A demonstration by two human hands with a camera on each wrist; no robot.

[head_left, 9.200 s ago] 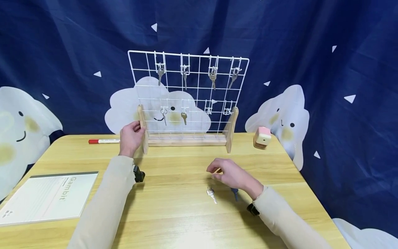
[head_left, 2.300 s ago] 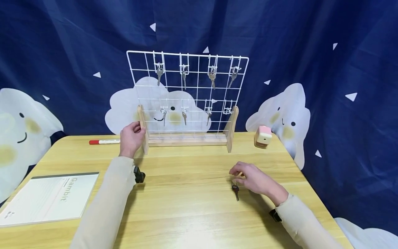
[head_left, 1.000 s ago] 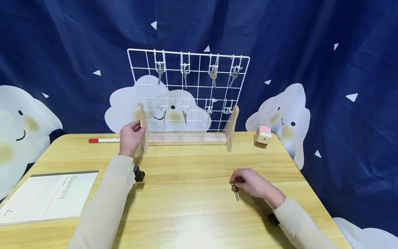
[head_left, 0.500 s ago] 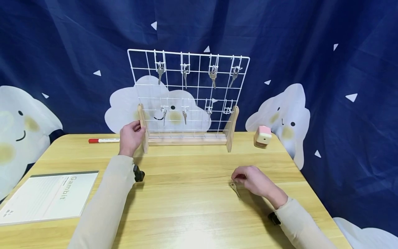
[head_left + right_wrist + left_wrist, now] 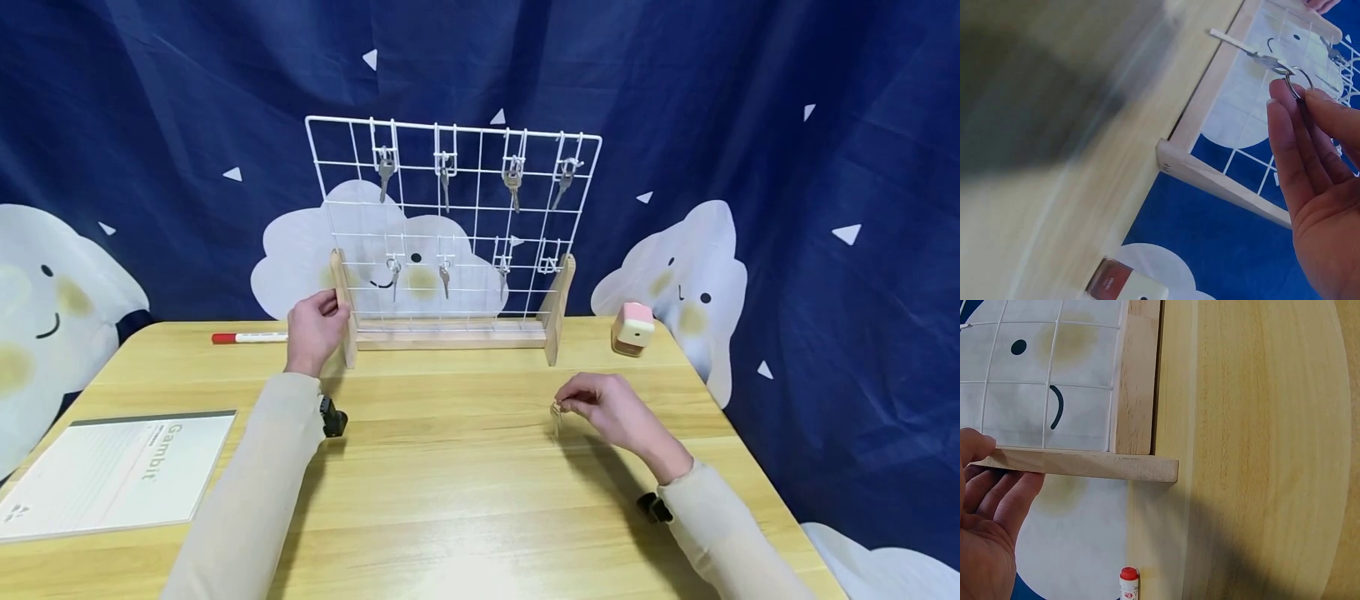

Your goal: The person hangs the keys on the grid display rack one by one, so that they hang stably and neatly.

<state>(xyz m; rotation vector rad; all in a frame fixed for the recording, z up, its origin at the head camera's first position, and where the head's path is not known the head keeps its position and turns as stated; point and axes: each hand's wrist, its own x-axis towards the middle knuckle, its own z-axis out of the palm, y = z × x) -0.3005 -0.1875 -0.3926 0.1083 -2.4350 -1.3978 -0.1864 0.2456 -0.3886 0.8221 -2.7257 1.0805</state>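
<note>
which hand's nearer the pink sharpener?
Right. The right hand holds a key in front of and left of the pink sharpener; the left hand grips the rack's left wooden post, across the table.

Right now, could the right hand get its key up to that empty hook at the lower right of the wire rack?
Probably yes. The right hand pinches the key by its ring, above bare table, and nothing stands between it and the empty hook.
</note>
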